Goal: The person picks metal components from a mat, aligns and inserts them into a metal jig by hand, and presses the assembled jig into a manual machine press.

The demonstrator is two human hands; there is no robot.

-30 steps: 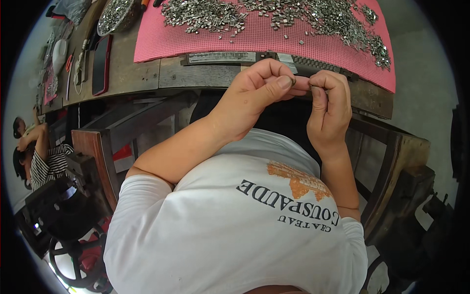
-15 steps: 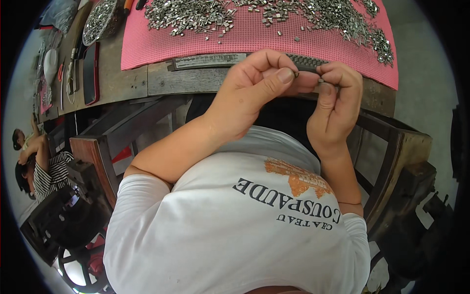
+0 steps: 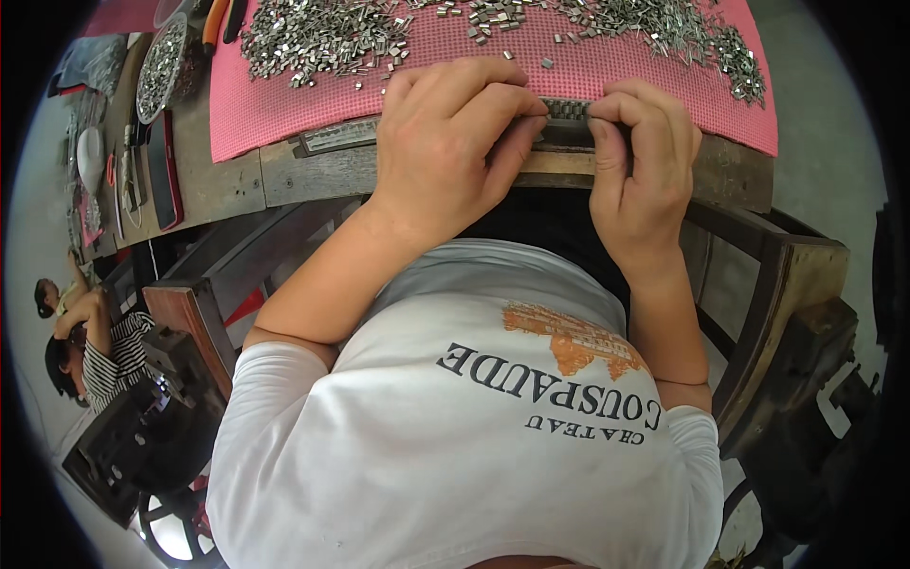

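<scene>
At the table's front edge lies a long metal strip [image 3: 334, 138]. A run of small metal links [image 3: 569, 109] sits in it and shows between my hands. My left hand [image 3: 450, 137] bends over the strip, thumb and forefinger pinched at the left end of the visible links. My right hand [image 3: 649, 142] is closed at their right end, its thumb and forefinger touching the strip. Whatever is in either pinch is hidden by the fingertips. Heaps of loose small metal pieces [image 3: 327, 43] lie beyond my hands on a pink mesh mat [image 3: 284, 109].
A clear tub of metal bits [image 3: 163, 66] stands at the left, beside orange-handled pliers [image 3: 216, 24] and a dark phone with a red edge [image 3: 163, 171]. More thin metal pieces [image 3: 668, 33] cover the mat's far right. Two people [image 3: 95, 341] sit at the far left.
Both hands have moved forward from above the table edge down to the metal strip. The left hand has turned back-up, and the view has shifted slightly.
</scene>
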